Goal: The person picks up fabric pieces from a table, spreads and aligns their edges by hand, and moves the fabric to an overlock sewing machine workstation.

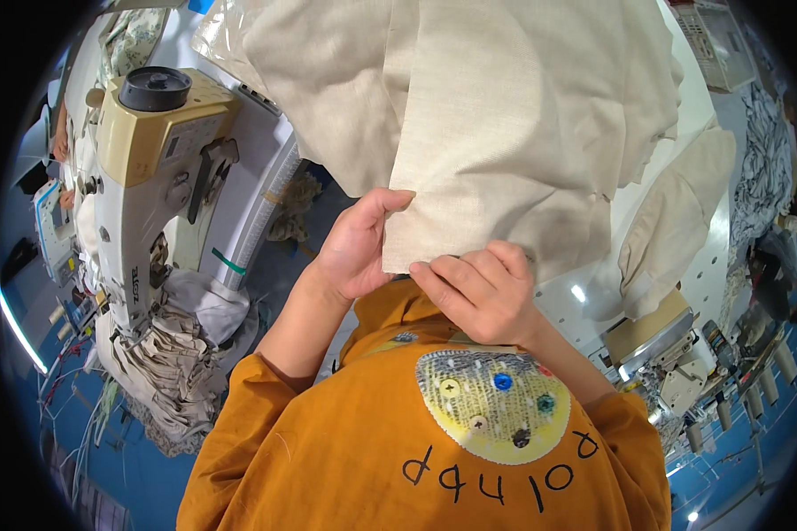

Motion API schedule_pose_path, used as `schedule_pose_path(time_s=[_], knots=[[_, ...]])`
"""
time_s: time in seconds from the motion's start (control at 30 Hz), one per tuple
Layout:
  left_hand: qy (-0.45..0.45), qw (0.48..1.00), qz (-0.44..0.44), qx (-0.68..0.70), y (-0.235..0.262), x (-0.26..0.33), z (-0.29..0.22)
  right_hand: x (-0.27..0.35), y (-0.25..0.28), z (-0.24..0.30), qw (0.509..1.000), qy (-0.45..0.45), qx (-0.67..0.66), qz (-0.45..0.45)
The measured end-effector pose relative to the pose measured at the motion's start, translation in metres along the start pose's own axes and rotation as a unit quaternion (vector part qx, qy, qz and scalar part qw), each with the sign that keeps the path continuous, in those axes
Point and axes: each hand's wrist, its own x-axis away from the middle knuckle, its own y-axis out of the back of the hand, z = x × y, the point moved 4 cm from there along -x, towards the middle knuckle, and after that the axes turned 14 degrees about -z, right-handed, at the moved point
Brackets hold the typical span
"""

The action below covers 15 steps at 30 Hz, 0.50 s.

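Note:
A large piece of beige cloth (pixel 496 115) spreads over the table in front of me and hangs toward my body. My left hand (pixel 360 241) grips its left edge near the lower corner, thumb on top and the other fingers hidden beneath. At the lower edge my right hand (pixel 483 288) is closed on the same cloth, fingers curled over it, the thumb out of sight. Between my hands the cloth's corner lies fairly flat. Folds and creases run through the rest of it.
A sewing machine (pixel 133 195) with a beige top stands at the left. Bundled fabric (pixel 168 363) lies below it. To the right, another beige cloth piece (pixel 673 212) rests on the white table (pixel 584 310), near a second machine (pixel 686 376). A plastic basket (pixel 713 44) is at the far right.

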Motion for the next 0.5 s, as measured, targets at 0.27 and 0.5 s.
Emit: schedule_pose_path(time_s=[0.27, 0.5], knots=[[0.006, 1.000, 0.003, 0.002, 0.0024, -0.0003, -0.0016, -0.0023, -0.0008, 0.0020, 1.000, -0.003, 0.001, 0.007], [0.002, 1.000, -0.018, -0.006, -0.0013, 0.0014, -0.0017, -0.0012, -0.0008, 0.0029, 1.000, -0.007, 0.004, 0.008]])
